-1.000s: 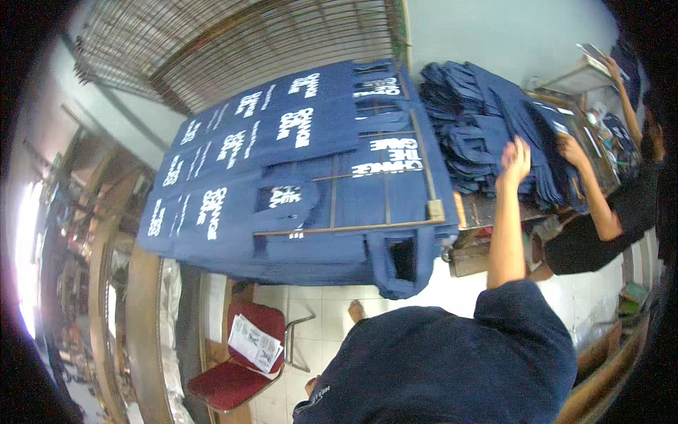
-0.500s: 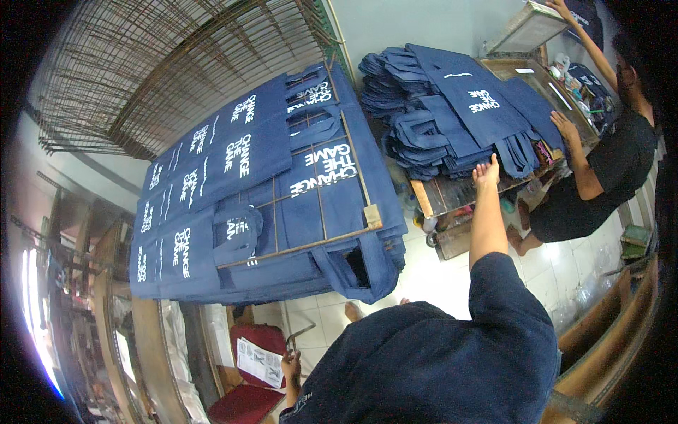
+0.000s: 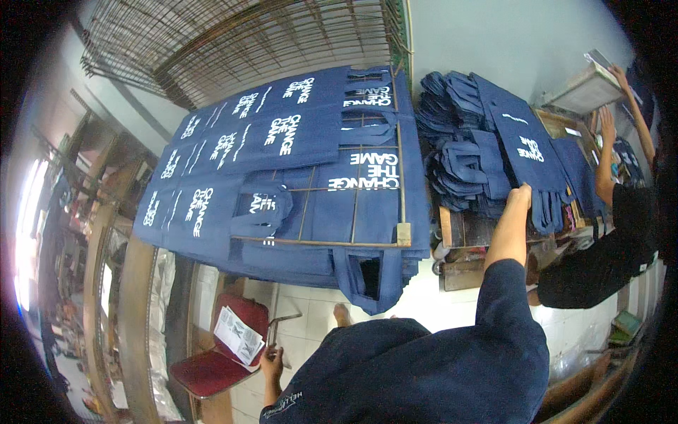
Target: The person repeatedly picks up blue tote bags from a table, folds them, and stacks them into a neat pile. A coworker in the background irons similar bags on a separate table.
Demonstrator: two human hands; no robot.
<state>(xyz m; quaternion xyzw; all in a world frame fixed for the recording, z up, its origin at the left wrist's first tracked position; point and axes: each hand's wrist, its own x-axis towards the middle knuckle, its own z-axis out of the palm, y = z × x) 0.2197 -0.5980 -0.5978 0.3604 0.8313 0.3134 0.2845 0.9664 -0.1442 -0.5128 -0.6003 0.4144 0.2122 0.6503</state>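
My right hand [image 3: 520, 198] reaches forward, its fingers closed on the near edge of the top navy tote bag [image 3: 526, 127]. That bag has white lettering and lies on a stack of navy bags [image 3: 462, 166] with looped handles. My left hand [image 3: 272, 362] hangs low beside a bent metal bar [image 3: 286, 316] and a red chair [image 3: 212, 371]; its fingers look loosely apart, and no held thing shows. In front of me, a large pile of printed navy bags [image 3: 212, 177] carries a metal wire rack [image 3: 353, 242].
More wire racks [image 3: 240, 49] stand raised behind the large pile. At the right, a co-worker in dark clothes [image 3: 600, 268] has both hands by a tilted framed screen [image 3: 583, 88]. Papers [image 3: 239, 336] lie on the chair. A wooden shelf [image 3: 152, 318] stands left.
My right hand has closed on the top bag's edge, and that bag has shifted slightly on its stack. The co-worker's lower hand has left the bags and moved up toward the screen.
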